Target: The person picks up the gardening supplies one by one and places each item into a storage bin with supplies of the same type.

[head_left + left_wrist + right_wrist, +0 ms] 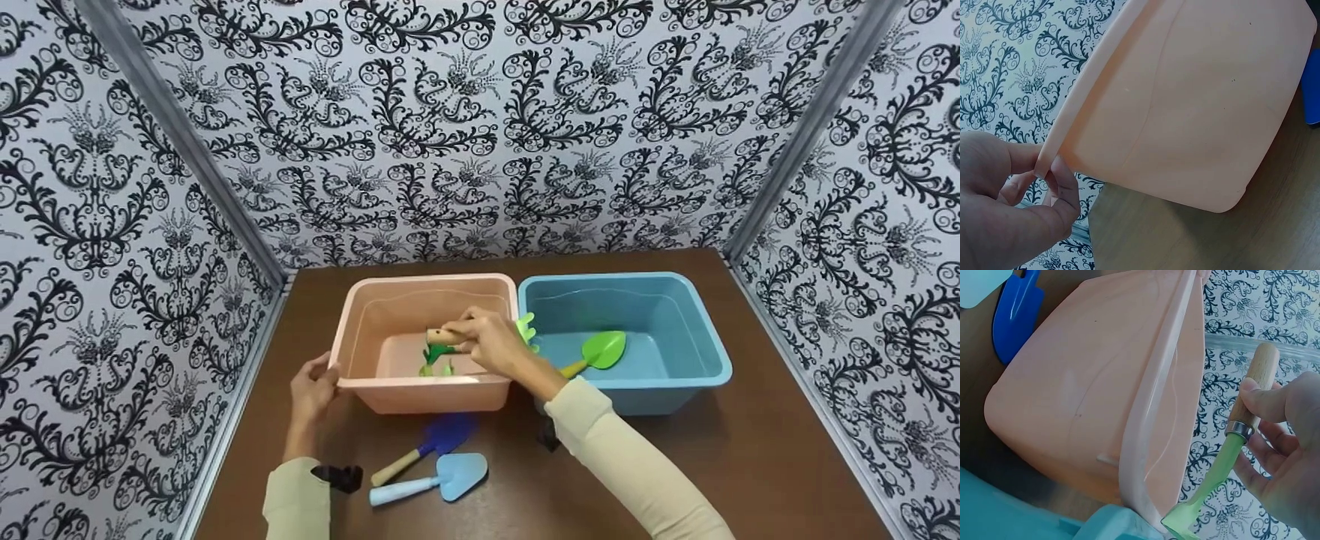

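My left hand (pixel 313 386) pinches the rim of the peach plastic tub (pixel 431 395) at its left front corner. In the left wrist view the thumb and fingers lie on either side of that rim (pixel 1064 121). Above the tub's right part, my right hand (pixel 491 341) grips a hand fork by its wooden handle (pixel 1261 368). The fork's light green pronged head (pixel 526 328) points right, over where the two tubs meet. Inside the peach tub lie green tools (pixel 439 351), partly hidden by the front wall and my right hand.
Right beside the peach tub stands a blue tub (pixel 626 397), holding a light green trowel (pixel 604 349). In front, a dark blue trowel (pixel 448 433) with a wooden handle and a light blue trowel (pixel 459 474) lie on the brown table (pixel 757 465). Patterned walls (pixel 480 150) enclose the table.
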`<state>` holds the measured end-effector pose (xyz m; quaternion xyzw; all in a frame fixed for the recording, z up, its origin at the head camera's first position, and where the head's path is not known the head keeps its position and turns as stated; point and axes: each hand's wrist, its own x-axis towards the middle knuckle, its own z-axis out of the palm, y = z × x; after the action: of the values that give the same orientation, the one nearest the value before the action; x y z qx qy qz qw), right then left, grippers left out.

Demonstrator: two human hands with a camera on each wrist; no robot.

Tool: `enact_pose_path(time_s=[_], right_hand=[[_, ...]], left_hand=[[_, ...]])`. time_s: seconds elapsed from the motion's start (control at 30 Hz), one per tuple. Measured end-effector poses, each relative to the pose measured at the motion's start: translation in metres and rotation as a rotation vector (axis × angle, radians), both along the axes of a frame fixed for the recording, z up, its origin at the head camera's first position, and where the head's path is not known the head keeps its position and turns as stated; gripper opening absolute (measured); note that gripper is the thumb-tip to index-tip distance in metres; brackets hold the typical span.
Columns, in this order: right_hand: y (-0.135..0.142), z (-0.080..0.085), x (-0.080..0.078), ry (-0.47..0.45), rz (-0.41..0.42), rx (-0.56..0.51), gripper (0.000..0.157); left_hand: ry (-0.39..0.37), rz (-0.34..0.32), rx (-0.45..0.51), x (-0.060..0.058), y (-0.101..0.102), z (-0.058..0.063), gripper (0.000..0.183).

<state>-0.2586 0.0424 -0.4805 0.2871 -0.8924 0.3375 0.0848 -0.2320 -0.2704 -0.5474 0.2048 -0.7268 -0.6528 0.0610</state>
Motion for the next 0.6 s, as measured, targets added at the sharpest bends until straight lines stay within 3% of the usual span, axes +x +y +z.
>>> enact_pose_path(time_s=[0.4,0.6], right_hand=[[-0.0083,-0.0003,-0.0099,-0.021,-0.011,-0.167,0.037],[-0.0099,-0.0031,-0.0106,-0.002,0.043,-0.174,0.036]], left_hand=[[-0.01,-0.001,-0.068,-0.0001,-0.0001,0.0011,0.044],[-0.007,0.001,-0.104,0.0004,0.0018,0.0001,0.043]])
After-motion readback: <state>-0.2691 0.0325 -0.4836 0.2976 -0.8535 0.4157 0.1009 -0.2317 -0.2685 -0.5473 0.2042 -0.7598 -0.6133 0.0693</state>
